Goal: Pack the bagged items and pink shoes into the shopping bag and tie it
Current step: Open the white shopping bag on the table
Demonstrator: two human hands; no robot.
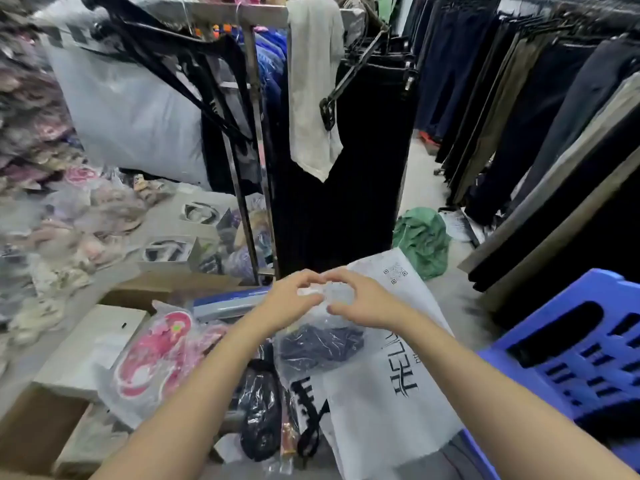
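My left hand [289, 299] and my right hand [360, 299] meet in the middle of the view, both pinching the twisted top of a clear plastic bag [320, 341] with a dark navy garment inside. That bag hangs over a white shopping bag [391, 403] with black lettering, lying flat. The pink shoes [156, 358] sit in a clear bag to the left. Another bagged dark item [259, 410] lies below my hands, near my left forearm.
A blue plastic stool [571, 355] stands at the right. Cardboard boxes [86, 344] sit at the left. A metal rack [256, 150] with black trousers rises ahead, hanging trousers line the right, and a green cloth [422, 237] lies on the floor.
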